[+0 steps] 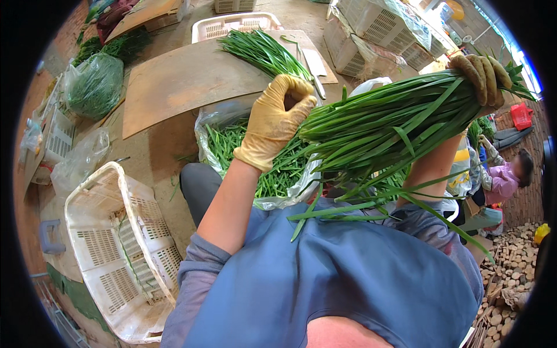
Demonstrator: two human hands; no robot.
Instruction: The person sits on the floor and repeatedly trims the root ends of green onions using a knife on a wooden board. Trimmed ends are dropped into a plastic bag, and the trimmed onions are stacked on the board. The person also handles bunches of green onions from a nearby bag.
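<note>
My right hand, in a soiled yellowish glove, grips a large bunch of long, flat green leaves, likely Chinese chives, at the upper right. The pale stem ends point left and some leaves droop. My left hand, in a yellow glove, is beside those ends with fingers curled to the thumb; whether it pinches a stem is unclear. Beneath it, a plastic-lined container holds loose green pieces. Another bunch lies on a wooden board, beside a wide-bladed knife.
An openwork white plastic crate stands at left, near a clear plastic bag and a bag of greens. Stacked crates stand at the upper right. A person in pink works at far right, by cut wood pieces.
</note>
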